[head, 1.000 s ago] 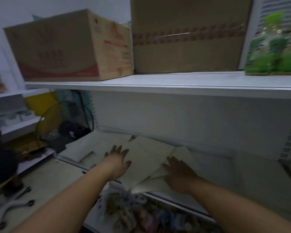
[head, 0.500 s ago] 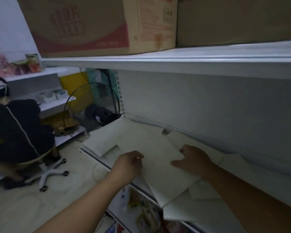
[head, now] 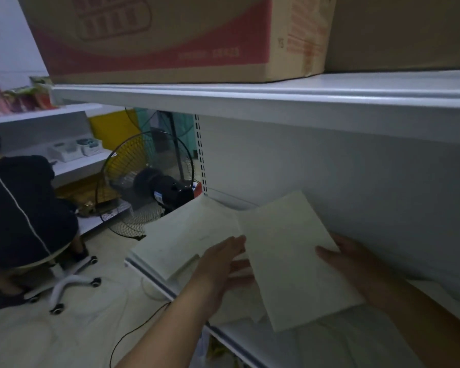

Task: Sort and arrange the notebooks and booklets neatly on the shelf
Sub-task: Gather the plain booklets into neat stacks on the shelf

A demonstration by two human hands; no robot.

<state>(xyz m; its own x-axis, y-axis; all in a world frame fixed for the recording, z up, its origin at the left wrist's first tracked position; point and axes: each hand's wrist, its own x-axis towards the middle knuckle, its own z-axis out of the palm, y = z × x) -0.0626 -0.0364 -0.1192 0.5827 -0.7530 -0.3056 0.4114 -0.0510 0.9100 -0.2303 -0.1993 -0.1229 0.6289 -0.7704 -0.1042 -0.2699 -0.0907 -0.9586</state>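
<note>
A pale, plain booklet [head: 290,261] is lifted and tilted above the lower shelf [head: 149,272]. My right hand [head: 353,269] grips its right edge, thumb on the cover. My left hand [head: 221,264] reaches in with straight fingers and touches the booklet's left edge, partly under it. More pale notebooks [head: 186,235] lie flat and overlapping on the shelf's left end. Other sheets lie under the raised booklet and are mostly hidden by it.
The upper shelf [head: 250,102] hangs close overhead, carrying a red-and-brown cardboard box [head: 157,35] and a plain brown one [head: 398,30]. A black fan [head: 144,181] stands on the floor left of the shelf. A person [head: 19,208] sits on a wheeled stool at far left.
The booklet has come up off the pile and tilted in my right hand's grip. My left hand uncurled and slid to the booklet's left edge. The view moved closer and lower.
</note>
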